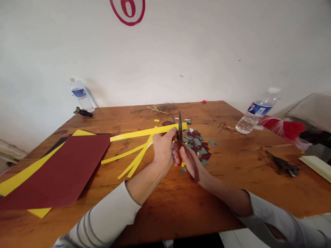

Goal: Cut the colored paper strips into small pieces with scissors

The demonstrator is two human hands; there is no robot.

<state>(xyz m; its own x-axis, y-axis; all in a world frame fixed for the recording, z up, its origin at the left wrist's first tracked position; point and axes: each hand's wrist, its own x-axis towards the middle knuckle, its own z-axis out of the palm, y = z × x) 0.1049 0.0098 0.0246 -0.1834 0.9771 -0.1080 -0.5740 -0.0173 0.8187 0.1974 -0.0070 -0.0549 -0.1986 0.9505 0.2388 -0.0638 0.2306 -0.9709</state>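
Note:
Between the thumb and fingers of my left hand is a yellow paper strip, its long end reaching out to the left. My right hand grips scissors with reddish-brown handles, blades pointing up and away. The blades are parted, and the strip's right end lies between them. Below the scissors, a pile of small grey-green and maroon paper pieces lies on the table, with a few yellow bits. More yellow strips fan out on the table beside my left hand.
Maroon and yellow sheets overlap at the left. Water bottles stand at the back left and the right. A dark object lies at right, near a red bundle in clear plastic. Thin stalks lie by the wall.

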